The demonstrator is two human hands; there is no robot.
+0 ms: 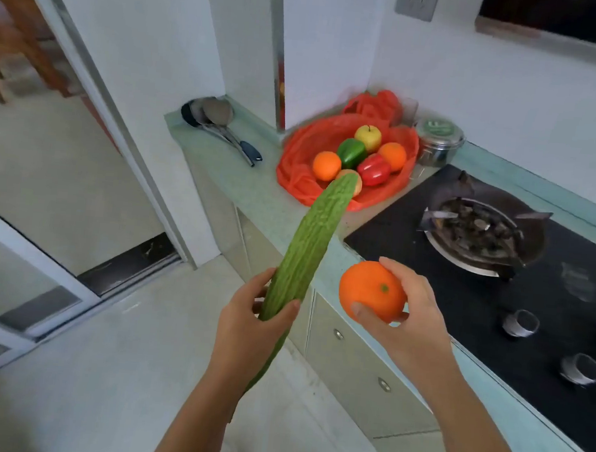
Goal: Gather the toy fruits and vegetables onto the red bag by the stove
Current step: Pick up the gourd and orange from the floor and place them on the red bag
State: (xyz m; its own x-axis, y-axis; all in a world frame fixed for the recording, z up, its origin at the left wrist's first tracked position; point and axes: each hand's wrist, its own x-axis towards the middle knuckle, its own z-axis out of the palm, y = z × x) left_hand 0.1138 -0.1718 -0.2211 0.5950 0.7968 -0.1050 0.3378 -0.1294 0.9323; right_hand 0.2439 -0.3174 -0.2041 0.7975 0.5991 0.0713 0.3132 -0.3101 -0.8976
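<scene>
Left hand [252, 315] clenched around the lower part of a long bumpy green toy bitter gourd [309, 248], which slants up toward 1 o'clock; its tip overlaps the near edge of the red plastic bag [294, 168] in view, contact cannot be told. Right hand [407, 318] grasping a round orange toy tangerine [370, 290] with green stem dot, held in air over the front edge of the pale green surface [242, 185], at 8 o'clock from the gas burner [483, 231] on the black glass stove [414, 236]. Red bag lies spread on the surface at 10 o'clock from the burner, in the wall corner. On it: yellow toy apple [368, 137], green toy pepper [351, 152], red toy pepper [374, 169], two toy oranges [326, 165], one at either side, and a peach-coloured piece mostly hidden behind the gourd tip. Steel lidded tin [439, 142] just beside the bag at 3 o'clock. Ladles [212, 114] at 9 o'clock from the bag, apart from it.
</scene>
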